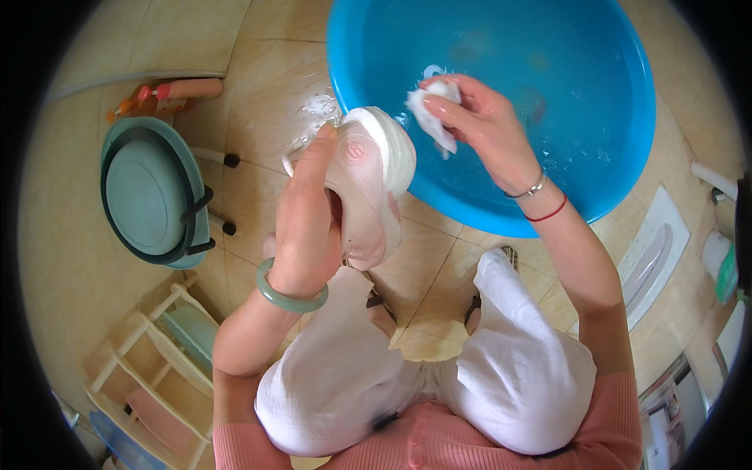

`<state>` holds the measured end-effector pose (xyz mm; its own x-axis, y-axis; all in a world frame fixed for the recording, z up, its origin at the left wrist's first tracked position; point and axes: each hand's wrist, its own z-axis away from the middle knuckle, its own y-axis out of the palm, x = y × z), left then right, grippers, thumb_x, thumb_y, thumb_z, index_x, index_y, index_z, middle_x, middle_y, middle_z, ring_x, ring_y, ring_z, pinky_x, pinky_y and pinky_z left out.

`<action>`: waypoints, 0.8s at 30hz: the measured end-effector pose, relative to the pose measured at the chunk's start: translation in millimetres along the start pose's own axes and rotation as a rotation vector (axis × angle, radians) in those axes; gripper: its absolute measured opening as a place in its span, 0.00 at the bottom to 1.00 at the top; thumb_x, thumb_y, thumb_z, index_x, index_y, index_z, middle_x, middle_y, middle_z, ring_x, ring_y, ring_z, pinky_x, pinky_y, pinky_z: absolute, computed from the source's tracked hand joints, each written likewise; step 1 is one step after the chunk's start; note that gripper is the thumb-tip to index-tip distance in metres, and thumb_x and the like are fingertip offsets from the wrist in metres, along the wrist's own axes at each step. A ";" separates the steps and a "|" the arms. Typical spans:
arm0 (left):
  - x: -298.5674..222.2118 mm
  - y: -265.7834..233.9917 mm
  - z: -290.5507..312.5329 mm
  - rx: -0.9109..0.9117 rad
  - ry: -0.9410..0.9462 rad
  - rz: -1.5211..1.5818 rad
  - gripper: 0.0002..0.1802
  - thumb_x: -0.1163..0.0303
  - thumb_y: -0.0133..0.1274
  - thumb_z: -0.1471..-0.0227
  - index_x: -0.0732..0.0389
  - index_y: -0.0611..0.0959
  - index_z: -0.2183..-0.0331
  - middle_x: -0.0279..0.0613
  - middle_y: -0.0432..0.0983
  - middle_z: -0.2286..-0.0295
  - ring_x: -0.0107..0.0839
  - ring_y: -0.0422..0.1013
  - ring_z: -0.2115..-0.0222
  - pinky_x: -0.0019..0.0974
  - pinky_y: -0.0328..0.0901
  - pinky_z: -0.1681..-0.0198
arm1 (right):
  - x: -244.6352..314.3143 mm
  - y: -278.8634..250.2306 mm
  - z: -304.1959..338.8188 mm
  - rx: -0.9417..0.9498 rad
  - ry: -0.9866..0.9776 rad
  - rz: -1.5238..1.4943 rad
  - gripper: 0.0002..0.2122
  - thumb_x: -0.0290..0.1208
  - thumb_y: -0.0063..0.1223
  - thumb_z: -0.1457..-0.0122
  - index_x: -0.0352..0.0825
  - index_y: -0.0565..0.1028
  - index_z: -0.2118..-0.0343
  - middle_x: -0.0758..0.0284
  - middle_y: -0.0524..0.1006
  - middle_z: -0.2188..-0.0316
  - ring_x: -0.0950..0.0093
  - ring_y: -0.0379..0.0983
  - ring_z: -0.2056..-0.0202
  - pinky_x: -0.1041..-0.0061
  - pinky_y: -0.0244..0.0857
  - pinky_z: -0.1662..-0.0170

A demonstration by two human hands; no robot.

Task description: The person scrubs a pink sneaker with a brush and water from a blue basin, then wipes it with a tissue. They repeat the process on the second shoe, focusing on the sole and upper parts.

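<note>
A pale pink and white sneaker (368,180) is held up beside the basin, its thick white sole edge toward the water. My left hand (307,219), with a green bangle on the wrist, is wrapped round the shoe; some fingertips are hidden behind it. Over the near left part of a large blue basin (501,225) my right hand (492,125) pinches a crumpled, wet white cloth or tissue (432,111); I cannot tell which. The cloth is a short way right of the shoe, not touching it. Water fills the basin, and several blurred shapes show in it.
Left of me a green round folding basin (147,196) with a black rim rests near dark-tipped legs. Behind it lies a pink bottle (194,88). A cream shelf rack (110,368) stands at lower left. On the right is a long white fixture (656,254) on the tiled floor.
</note>
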<state>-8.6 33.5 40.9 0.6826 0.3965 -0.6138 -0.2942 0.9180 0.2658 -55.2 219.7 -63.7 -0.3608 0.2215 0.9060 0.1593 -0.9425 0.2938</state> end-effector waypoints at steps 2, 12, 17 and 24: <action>0.0 0.1 -2.3 -0.019 -0.019 -0.004 0.25 0.52 0.41 0.38 0.67 0.76 0.57 0.45 0.76 0.67 0.33 0.74 0.69 0.35 0.69 0.66 | 16.4 15.3 -4.7 0.036 -0.023 -0.048 0.12 0.35 0.60 0.42 0.29 0.78 0.63 0.70 0.77 0.69 0.85 0.70 0.69 0.84 0.65 0.69; -8.2 24.0 -17.0 -0.059 -0.022 0.095 0.18 0.56 0.44 0.39 0.63 0.76 0.61 0.40 0.73 0.67 0.31 0.71 0.67 0.36 0.67 0.65 | -3.7 42.2 8.0 -0.238 -0.352 0.138 0.08 0.26 0.62 0.46 0.31 0.76 0.66 0.66 0.74 0.67 0.78 0.70 0.71 0.80 0.64 0.70; -7.2 12.6 -28.4 -0.089 0.017 0.135 0.18 0.57 0.42 0.39 0.62 0.74 0.60 0.43 0.73 0.64 0.34 0.70 0.64 0.37 0.67 0.60 | -23.2 36.4 34.2 -0.239 -0.456 0.249 0.06 0.20 0.60 0.47 0.33 0.75 0.67 0.66 0.73 0.65 0.77 0.71 0.70 0.80 0.65 0.71; -12.0 18.2 -22.1 -0.063 -0.041 0.182 0.16 0.59 0.43 0.40 0.63 0.73 0.59 0.44 0.73 0.62 0.36 0.70 0.62 0.40 0.67 0.58 | -2.6 26.6 20.8 -0.213 -0.402 0.139 0.07 0.22 0.61 0.46 0.32 0.75 0.66 0.65 0.73 0.66 0.77 0.69 0.71 0.78 0.65 0.70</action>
<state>-36.9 45.4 36.7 0.6404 0.5567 -0.5291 -0.4554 0.8300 0.3220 -31.0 199.3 -51.9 0.0411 0.1293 0.9908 -0.0265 -0.9911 0.1304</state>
